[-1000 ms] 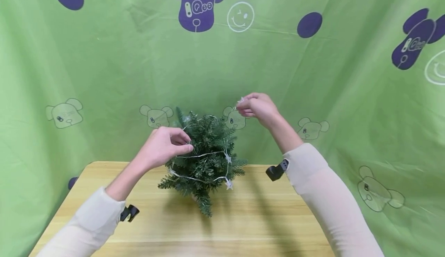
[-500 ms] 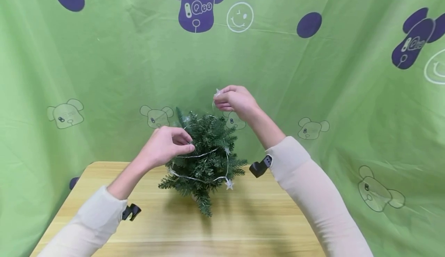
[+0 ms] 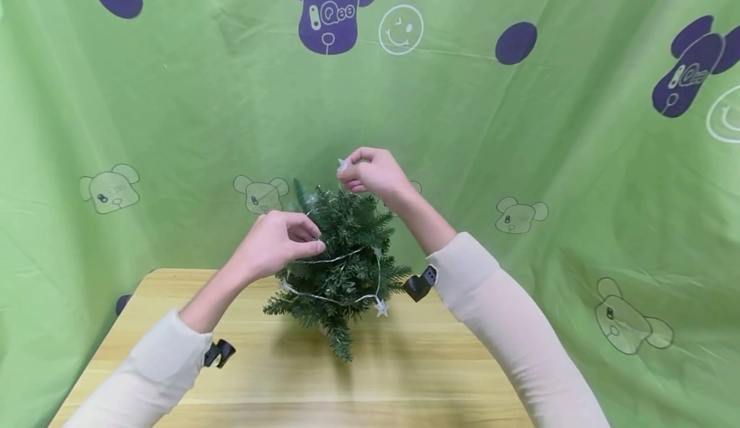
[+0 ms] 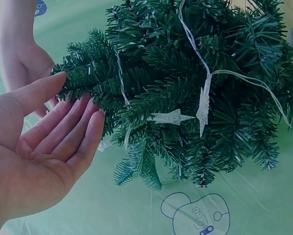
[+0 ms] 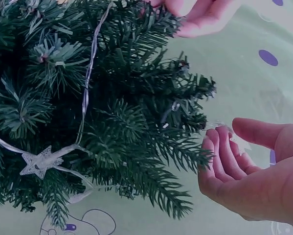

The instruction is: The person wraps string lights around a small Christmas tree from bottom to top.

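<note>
A small artificial Christmas tree [image 3: 345,274] stands on the table, wound with a clear wire string of star lights [image 5: 37,162]. My left hand [image 3: 272,241] is at the tree's near left; in the left wrist view its thumb and fingers close round a branch tip [image 4: 80,73]. Above the back of the tree, my right hand [image 3: 374,172] pinches the light string, with a clear star [image 3: 342,165] at its fingertips. Lower down, another star [image 3: 381,308] hangs at the right side. Branches and fingers hide parts of the wire.
The wooden table [image 3: 439,364] extends in front of and beside the tree. Close behind it hangs a green printed curtain [image 3: 231,94], which also encloses both sides. A black wrist camera [image 3: 419,284] sits beside the right cuff.
My right hand has swept left, from the tree's right to above its back, carrying the star and wire. The left hand has stayed almost still at the branch.
</note>
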A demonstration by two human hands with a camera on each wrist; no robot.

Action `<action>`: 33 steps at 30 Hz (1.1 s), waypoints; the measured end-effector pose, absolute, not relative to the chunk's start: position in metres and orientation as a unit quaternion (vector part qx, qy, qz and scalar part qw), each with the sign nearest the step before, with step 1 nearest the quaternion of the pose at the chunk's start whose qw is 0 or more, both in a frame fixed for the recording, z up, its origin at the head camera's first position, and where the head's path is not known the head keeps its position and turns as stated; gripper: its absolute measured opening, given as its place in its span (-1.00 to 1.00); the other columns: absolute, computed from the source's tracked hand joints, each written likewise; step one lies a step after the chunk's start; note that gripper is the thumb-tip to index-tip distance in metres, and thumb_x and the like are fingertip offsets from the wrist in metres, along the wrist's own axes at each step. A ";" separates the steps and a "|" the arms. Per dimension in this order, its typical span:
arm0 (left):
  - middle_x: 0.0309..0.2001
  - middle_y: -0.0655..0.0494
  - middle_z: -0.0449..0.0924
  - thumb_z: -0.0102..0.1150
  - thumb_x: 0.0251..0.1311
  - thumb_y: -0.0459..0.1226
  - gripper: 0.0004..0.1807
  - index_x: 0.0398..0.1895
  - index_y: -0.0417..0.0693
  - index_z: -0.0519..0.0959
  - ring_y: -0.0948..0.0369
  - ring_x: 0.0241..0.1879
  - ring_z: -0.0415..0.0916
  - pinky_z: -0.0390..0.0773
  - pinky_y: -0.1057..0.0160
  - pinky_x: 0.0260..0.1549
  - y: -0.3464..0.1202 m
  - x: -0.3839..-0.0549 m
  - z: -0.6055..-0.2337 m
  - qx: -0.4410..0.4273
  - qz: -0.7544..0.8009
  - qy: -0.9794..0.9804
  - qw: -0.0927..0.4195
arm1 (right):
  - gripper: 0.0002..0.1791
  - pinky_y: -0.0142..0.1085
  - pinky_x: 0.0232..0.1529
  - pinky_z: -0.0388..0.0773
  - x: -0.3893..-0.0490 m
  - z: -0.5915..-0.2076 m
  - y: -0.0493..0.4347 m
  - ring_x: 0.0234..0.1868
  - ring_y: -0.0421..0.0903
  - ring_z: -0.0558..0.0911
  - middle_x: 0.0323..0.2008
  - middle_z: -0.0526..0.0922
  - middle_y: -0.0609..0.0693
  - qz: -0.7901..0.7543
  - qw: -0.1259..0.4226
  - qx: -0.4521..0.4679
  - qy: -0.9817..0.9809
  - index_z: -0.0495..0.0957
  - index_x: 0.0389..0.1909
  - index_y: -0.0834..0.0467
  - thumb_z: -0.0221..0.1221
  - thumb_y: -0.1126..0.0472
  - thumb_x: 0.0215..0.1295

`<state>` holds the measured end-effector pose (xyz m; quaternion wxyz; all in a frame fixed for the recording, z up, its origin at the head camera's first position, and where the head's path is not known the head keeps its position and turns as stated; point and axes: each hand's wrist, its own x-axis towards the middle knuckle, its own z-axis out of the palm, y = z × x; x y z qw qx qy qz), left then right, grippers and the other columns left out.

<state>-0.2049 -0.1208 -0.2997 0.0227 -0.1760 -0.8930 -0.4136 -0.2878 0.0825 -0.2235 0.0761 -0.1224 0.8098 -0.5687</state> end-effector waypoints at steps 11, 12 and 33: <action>-0.20 0.11 0.78 0.43 0.18 -0.10 -0.70 -0.10 -0.03 0.71 0.17 -0.18 0.72 0.68 0.03 -0.03 -0.119 -0.207 -0.299 -0.183 -0.413 -0.892 0.027 | -0.84 -0.23 -0.07 0.69 -0.281 -0.223 0.074 -0.13 0.05 0.70 -0.10 0.72 0.13 -0.482 0.069 -0.154 0.860 0.59 -0.17 0.20 0.31 0.28 0.26; -0.19 0.11 0.78 0.43 0.18 -0.10 -0.70 -0.10 -0.04 0.71 0.17 -0.18 0.72 0.68 0.03 -0.03 -0.119 -0.207 -0.299 -0.183 -0.413 -0.892 0.027 | -0.84 -0.23 -0.09 0.67 -0.279 -0.222 0.074 -0.12 0.05 0.69 -0.11 0.72 0.11 -0.467 0.067 -0.160 0.867 0.59 -0.18 0.17 0.30 0.25 0.27; -0.17 0.08 0.78 0.42 0.19 -0.10 -0.71 -0.09 -0.03 0.70 0.13 -0.14 0.73 0.68 0.00 -0.01 -0.121 -0.205 -0.298 -0.176 -0.408 -0.895 0.022 | -0.81 0.06 0.39 0.35 -0.275 -0.239 0.099 0.12 -0.05 0.62 -0.05 0.75 -0.09 -0.426 0.084 -0.172 0.884 0.76 -0.20 0.00 0.43 0.08 0.17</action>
